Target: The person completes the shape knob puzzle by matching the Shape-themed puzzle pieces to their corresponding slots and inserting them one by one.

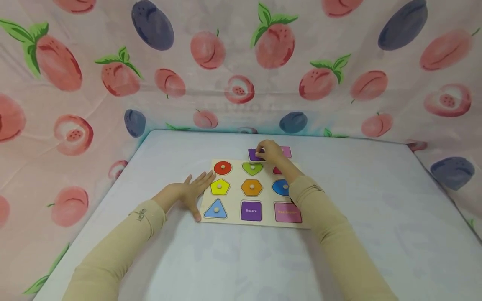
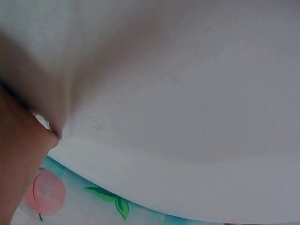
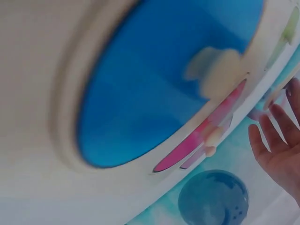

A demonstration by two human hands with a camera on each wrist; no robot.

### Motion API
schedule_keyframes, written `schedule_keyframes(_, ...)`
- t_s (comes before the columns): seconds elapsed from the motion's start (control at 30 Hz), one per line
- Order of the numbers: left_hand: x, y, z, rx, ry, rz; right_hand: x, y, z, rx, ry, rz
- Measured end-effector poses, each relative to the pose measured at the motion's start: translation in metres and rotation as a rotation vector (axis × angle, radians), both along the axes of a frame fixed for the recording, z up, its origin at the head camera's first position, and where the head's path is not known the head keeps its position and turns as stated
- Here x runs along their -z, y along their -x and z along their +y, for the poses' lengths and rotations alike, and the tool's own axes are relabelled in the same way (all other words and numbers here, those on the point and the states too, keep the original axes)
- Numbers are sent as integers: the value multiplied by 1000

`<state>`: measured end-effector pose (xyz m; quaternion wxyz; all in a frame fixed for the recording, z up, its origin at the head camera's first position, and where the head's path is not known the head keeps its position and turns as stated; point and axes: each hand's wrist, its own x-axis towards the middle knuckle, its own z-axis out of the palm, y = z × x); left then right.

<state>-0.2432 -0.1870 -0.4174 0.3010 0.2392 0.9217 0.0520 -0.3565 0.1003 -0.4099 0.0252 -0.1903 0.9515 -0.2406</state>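
A wooden shape board [image 1: 233, 215] lies on the white table, with knobbed pieces in several of its slots. My left hand [image 1: 192, 193] rests along the board's left edge, fingers spread, thumb at the near corner. Just past the far edge of the board, my right hand [image 1: 272, 153] pinches a purple square piece [image 1: 252, 155] and partly covers it. A pink rectangle piece [image 1: 287, 151] lies behind that hand. In the front row, the purple slot [image 1: 251, 210] marked "Square" and a pink slot [image 1: 288, 212] hold no piece. The left wrist view shows only part of the left hand [image 2: 23, 150].
Seated in the board are a red circle [image 1: 222, 168], green heart [image 1: 252, 168], yellow pentagon [image 1: 220, 187], orange hexagon [image 1: 251, 187], blue oval [image 3: 150, 93] and light blue triangle [image 1: 216, 210]. A fruit-print cloth [image 1: 241, 50] stands behind the white table [image 1: 233, 267].
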Motion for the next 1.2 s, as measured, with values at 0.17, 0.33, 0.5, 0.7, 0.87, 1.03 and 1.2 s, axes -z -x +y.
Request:
schedule_keyframes(0.17,-1,0,1,7,-11,-1,2,-6,6,3,26,-21)
schedule_keyframes(0.33,0,2,3,13,3,2,0,-14,7,4,2,-15)
schedule_keyframes(0.5,1,1,4,2,1,-1,-2,-24,5,-36,-16,22)
schedule_keyframes(0.7,-1,0,3,-13,2,1,-6,-39,1,-83,-15,73)
schedule_keyframes(0.87,-3,-2,3,-9,14,6,-9,-51,-2,-99,-38,102)
schedule_keyframes(1.03,-3,-1,3,-14,9,3,-10,-60,-1,-90,-44,93)
schedule_keyframes(1.2,-1,0,3,-14,-5,0,-9,-67,2,-104,-28,93)
